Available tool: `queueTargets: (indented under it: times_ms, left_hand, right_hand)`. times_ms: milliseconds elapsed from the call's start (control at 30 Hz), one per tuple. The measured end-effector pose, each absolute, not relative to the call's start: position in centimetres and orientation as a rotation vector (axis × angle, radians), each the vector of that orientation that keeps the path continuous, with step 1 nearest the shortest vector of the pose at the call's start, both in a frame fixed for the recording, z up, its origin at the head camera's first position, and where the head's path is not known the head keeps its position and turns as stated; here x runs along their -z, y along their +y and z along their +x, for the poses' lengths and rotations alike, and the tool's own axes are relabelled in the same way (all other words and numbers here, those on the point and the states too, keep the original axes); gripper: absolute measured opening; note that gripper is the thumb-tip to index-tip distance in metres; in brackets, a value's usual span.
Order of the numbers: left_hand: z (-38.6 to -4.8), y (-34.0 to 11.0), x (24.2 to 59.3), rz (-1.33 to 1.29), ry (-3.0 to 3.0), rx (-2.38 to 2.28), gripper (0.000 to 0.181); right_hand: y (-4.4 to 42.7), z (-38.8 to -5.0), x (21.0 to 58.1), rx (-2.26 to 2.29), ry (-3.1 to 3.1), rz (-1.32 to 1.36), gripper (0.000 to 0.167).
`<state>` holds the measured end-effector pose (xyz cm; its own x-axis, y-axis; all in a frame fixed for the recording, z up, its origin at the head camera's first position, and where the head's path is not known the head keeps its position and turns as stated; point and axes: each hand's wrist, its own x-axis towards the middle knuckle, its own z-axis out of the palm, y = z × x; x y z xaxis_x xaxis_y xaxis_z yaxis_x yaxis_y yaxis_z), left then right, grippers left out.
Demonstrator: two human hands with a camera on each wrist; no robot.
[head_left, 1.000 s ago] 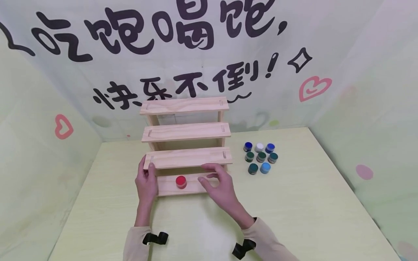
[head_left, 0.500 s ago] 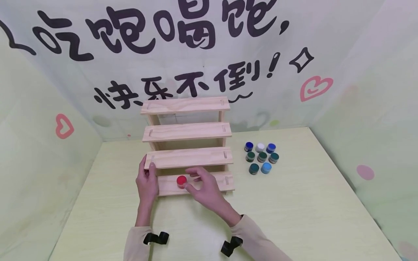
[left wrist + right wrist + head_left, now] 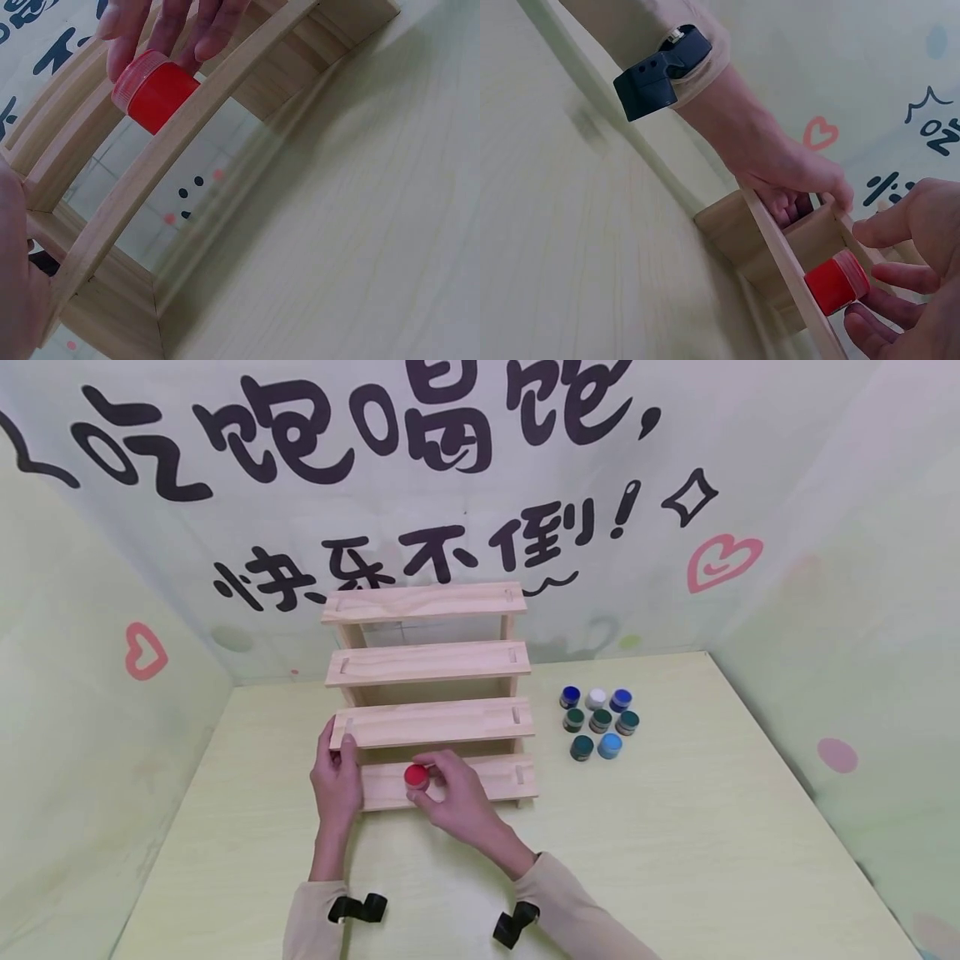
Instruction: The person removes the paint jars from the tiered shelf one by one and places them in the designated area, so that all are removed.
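Observation:
A red-lidded paint jar [image 3: 416, 777] stands on the lowest tier of a pale wooden stepped rack [image 3: 433, 723]. My right hand [image 3: 457, 802] is around that jar in the head view, index finger at its far side and thumb at its near side. In the right wrist view the red jar [image 3: 836, 283] sits beside the hand's fingertips; exact contact is hard to make out there. At the rack's left end my left hand [image 3: 337, 781] grips it, thumb on the second tier's plank. Its curled fingers [image 3: 784, 206] show between the planks in the right wrist view.
Several small paint jars [image 3: 600, 721], in blue, green and white, stand grouped on the table [image 3: 712, 827] right of the rack. A printed cloth wall [image 3: 645, 593] rises close behind the rack. Black camera mounts [image 3: 357, 907] sit on both sleeves.
My right hand has moved left along the lowest tier, and its finger and thumb have come around the red-lidded jar. Jar, rack and left hand have stayed in place.

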<state>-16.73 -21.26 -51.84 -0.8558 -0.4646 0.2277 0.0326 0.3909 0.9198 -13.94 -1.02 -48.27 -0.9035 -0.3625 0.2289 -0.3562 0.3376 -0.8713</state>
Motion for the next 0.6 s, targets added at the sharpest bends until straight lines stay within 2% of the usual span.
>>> queueTargets:
  times_ms: [333,600]
  left_hand:
    - [-16.77,-21.29,51.87,0.369,-2.203,1.471,0.048]
    - [-16.68,-21.30,51.82,0.371,-2.206,1.472,0.047]
  right_hand:
    - [-1.31,-14.17,48.89,1.540,2.639,-0.669,0.044]
    - [-1.33,-14.41,49.24,1.538,2.680,-0.723,0.037]
